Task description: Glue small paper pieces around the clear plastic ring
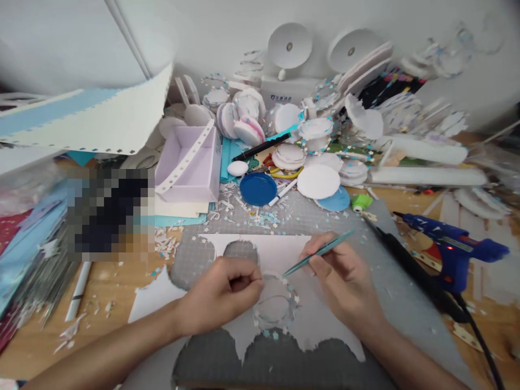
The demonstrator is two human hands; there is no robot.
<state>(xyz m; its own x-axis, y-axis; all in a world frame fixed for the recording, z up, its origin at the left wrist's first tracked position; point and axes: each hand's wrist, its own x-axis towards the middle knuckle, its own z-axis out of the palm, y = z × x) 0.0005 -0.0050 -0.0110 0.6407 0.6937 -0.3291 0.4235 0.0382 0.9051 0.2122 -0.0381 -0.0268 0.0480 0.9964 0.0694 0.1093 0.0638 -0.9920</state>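
My right hand (341,279) grips slim teal tweezers (319,252) like a pen, their tip pointing down and left. Just below that tip is a thin, clear-looking coiled loop (296,306) dotted with tiny white and pale blue pieces. My left hand (223,290) is closed in a pinch at the loop's upper left edge; the fingertips hide the exact hold. Under both hands lies a white paper sheet (280,249) with round cut-outs along its edges. It rests on a grey cutting mat (195,260).
A blue glue gun (450,244) and a black rod-like tool (414,271) lie at the right. Behind stand a lilac box (187,184), a dark blue lid (258,189), white paper discs (318,182) and more decorated coils. Paper scraps litter the mat and wooden table (117,303).
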